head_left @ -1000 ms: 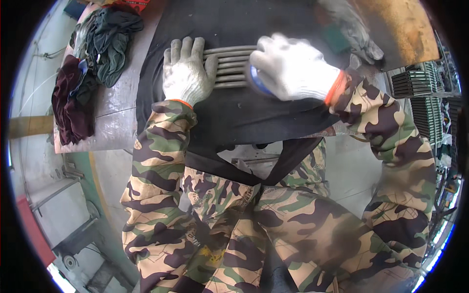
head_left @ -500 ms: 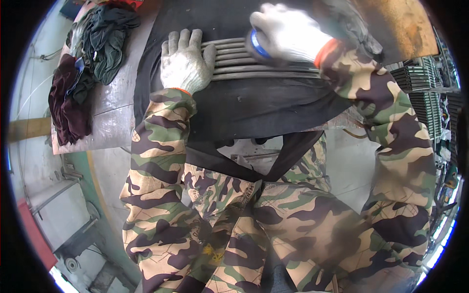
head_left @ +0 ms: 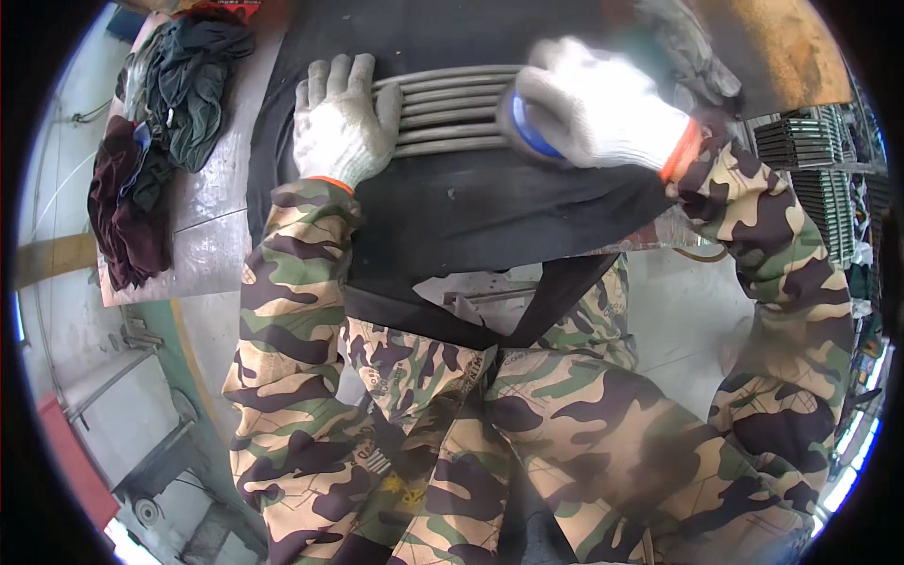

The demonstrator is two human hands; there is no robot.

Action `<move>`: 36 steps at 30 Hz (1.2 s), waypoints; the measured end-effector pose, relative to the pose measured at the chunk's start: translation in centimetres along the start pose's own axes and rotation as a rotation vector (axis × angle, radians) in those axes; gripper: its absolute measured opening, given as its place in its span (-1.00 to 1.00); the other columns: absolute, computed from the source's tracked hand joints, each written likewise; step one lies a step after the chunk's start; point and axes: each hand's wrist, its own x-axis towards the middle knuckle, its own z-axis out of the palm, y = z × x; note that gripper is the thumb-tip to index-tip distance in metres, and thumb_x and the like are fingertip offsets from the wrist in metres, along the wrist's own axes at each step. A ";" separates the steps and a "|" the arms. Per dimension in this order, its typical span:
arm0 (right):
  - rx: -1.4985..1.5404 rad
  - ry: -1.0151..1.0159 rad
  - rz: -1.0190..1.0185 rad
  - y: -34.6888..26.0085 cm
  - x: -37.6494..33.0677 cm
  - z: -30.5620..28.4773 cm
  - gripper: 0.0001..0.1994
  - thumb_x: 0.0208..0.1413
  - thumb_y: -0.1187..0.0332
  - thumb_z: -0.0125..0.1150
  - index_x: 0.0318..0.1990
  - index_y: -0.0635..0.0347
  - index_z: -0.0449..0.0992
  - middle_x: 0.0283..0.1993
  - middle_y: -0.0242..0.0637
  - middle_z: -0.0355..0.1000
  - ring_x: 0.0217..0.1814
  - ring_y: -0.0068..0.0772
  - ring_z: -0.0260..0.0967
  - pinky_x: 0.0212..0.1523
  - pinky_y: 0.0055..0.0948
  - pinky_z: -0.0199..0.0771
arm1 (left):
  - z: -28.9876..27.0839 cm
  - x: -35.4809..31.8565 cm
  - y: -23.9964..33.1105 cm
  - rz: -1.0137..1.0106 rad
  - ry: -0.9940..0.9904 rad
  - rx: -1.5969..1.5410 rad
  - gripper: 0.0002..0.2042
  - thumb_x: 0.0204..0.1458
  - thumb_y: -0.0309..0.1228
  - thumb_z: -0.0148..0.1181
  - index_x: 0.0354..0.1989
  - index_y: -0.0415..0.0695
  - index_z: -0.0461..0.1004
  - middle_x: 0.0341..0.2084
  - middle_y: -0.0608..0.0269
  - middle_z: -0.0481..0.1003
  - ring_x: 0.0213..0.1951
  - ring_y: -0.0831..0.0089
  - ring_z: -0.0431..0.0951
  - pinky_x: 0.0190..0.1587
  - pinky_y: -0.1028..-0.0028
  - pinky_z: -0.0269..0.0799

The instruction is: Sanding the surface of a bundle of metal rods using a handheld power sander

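Several grey metal rods (head_left: 452,106) lie side by side on a black cloth (head_left: 452,207) over the table. My left hand (head_left: 341,127), in a white glove, rests flat on their left end with fingers stretched out and thumb apart. Over the right part of the rods, my gloved right hand (head_left: 612,108) is closed around a round dark tool with a blue band (head_left: 534,130). The tool's underside is hidden, and its exact kind does not show. The right ends of the rods are hidden behind this hand and the tool.
Crumpled dark green cloth (head_left: 202,80) and maroon cloth (head_left: 122,207) lie on the metal tabletop (head_left: 221,193) at left. A grey rag (head_left: 692,56) and a brown board (head_left: 800,52) are at far right. Stacked metal pieces (head_left: 810,141) stand beyond the table's right side.
My right hand and the round tool have moved slightly right and nearer to me along the rods. My left hand stays flat on the left end. The whole view has shifted a little.
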 end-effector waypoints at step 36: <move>0.001 -0.046 -0.019 3.3 -1.4 0.4 -0.74 0.17 0.25 0.25 -0.04 0.14 0.51 -0.09 -0.04 0.44 -0.03 0.09 0.50 -0.14 0.05 0.61 | -0.4 -0.2 -1.7 0.079 -0.157 -0.172 -0.43 0.30 -0.12 0.14 0.41 -0.16 0.39 0.37 -0.21 0.39 0.42 -0.32 0.28 0.49 -0.08 0.15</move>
